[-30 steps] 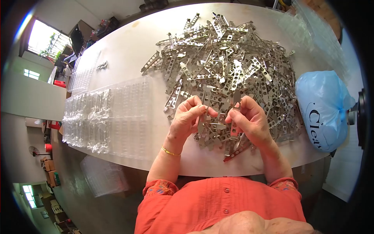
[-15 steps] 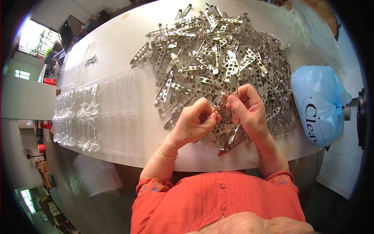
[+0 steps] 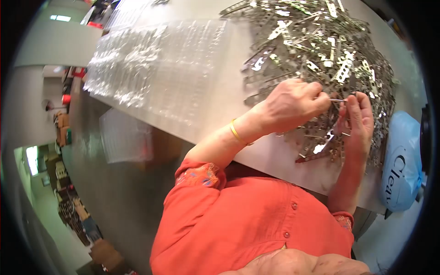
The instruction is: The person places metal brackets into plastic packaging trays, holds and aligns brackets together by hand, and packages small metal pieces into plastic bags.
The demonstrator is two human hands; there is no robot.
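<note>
Metal strips (image 3: 343, 68) are lying heaped on the tabletop (image 3: 213, 126), with clear plastic (image 3: 192, 68) sitting well apart to the left. Over the heap's near side, the left hand (image 3: 298, 104) is keeping a narrow grip on a thin metal piece (image 3: 337, 99), its knuckles hiding the fingertips. The right hand (image 3: 360, 118) is pinching what is looking like a dark strip (image 3: 353, 84). The thin piece is spanning the gap between the hands. Good handling is probably calling for a steady right grip and a light left one, as thin metal is likely bending under force.
</note>
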